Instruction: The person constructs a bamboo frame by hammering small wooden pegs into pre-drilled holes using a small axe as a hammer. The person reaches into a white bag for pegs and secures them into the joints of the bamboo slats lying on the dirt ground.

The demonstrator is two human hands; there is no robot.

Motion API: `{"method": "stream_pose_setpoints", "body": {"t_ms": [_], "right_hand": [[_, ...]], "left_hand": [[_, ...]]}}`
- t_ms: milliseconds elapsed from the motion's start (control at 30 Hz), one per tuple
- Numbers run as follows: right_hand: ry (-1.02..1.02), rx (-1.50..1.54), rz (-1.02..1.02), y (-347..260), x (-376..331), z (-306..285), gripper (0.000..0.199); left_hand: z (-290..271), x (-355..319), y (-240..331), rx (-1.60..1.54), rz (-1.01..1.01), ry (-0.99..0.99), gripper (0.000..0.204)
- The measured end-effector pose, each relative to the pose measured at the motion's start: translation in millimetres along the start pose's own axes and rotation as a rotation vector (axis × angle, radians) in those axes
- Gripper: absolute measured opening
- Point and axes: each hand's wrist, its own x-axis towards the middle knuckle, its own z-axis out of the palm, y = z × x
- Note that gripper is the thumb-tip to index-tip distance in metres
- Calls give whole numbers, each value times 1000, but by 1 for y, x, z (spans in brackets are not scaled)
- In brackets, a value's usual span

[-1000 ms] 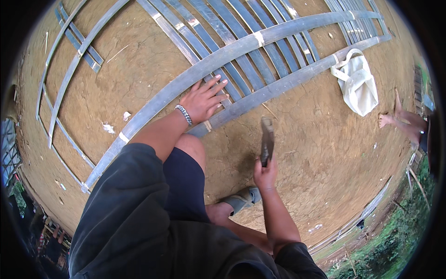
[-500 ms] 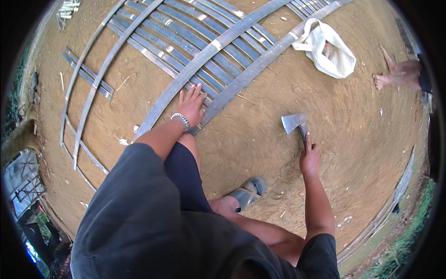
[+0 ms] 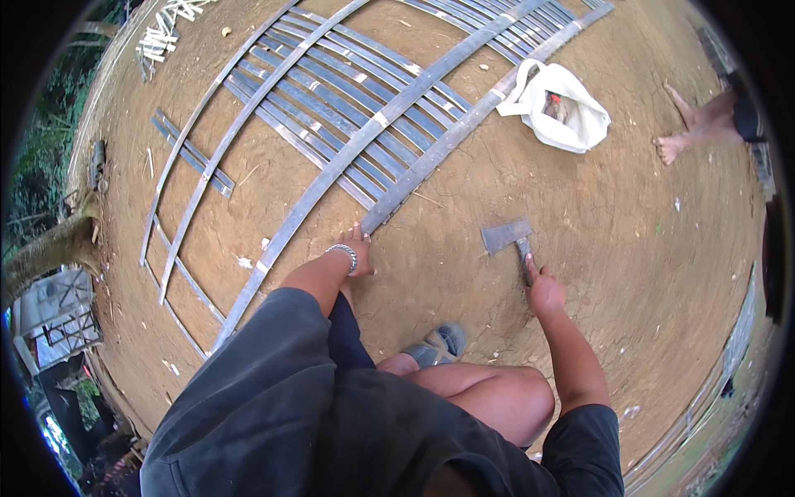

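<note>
In my right hand [image 3: 546, 293] is a hatchet [image 3: 506, 236], gripped by its dark handle, with the metal head pointing away from me just over the dirt. My left hand [image 3: 358, 250], with a chain bracelet at the wrist, reaches to the near end of a long split-bamboo rail [image 3: 439, 166]. Its fingers are stretched out and appear to touch that end. Beyond it lies a lattice of dark bamboo slats [image 3: 331, 91], crossed by long rails such as the middle one [image 3: 339, 163].
A white bag [image 3: 571, 124] with things inside stands beside the lattice. Another person's bare leg and foot [image 3: 672, 147] show at the right. Two short slats [image 3: 192, 153] lie at the left, and pale offcuts [image 3: 159, 37] are piled far left. My sandalled foot [image 3: 439, 344] is below.
My left hand has drawn back from the slats to the near end of the outer rail. The hatchet remains in my right hand, its head slightly turned. The whole view has shifted.
</note>
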Motion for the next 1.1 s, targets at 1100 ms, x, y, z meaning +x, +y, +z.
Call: {"method": "stream_pose_setpoints", "body": {"t_ms": [1100], "right_hand": [[-56, -211, -379, -135, 67, -100, 73]], "left_hand": [[48, 15, -57, -1058, -36, 806, 68]]}}
